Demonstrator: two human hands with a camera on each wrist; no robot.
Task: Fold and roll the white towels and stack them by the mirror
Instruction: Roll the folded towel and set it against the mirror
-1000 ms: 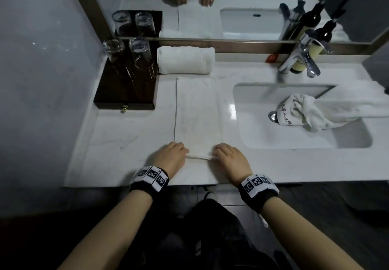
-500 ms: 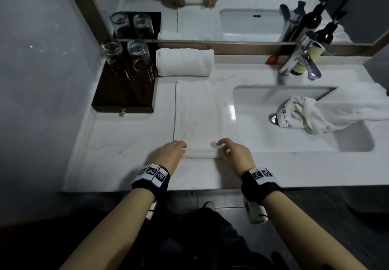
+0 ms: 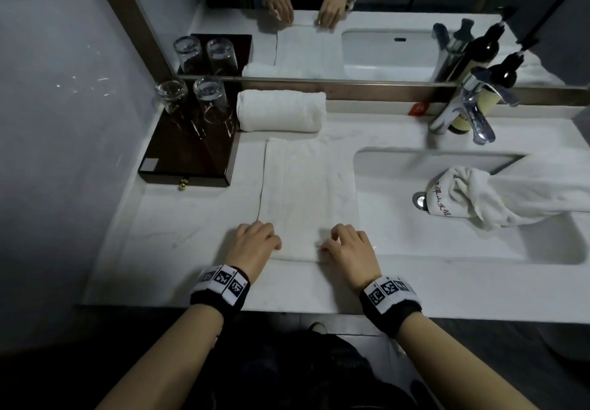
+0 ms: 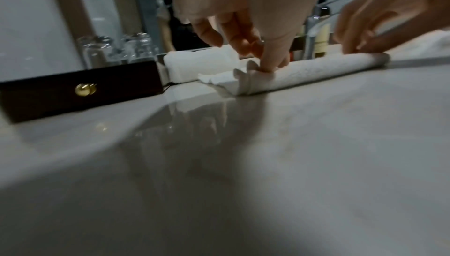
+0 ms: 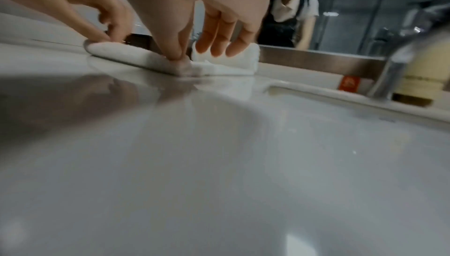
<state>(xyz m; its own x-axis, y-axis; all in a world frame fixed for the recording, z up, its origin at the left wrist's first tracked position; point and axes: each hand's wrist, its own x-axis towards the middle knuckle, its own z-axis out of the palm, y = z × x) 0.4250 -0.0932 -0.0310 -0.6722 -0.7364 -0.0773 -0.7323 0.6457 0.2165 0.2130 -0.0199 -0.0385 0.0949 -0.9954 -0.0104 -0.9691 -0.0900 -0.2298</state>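
White folded towel [image 3: 306,192], laid on the countertop [image 3: 178,234] by its front edge: rolling just begun, near end pinched by left hand [image 3: 255,243] and right hand [image 3: 348,246]. Rolled towel [image 3: 281,114] already placed at the mirror [image 3: 367,10]. Crumpled towel [image 3: 498,199] left in the sink [image 3: 399,224].

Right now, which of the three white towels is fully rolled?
The rolled towel against the mirror, beside the glasses. The folded towel is only started at its near edge; the sink towel lies crumpled.

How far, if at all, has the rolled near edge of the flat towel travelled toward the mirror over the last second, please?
Yes, slightly: the roll under the left hand and right hand has thickened and crept away from the counter's front edge, toward the finished roll.
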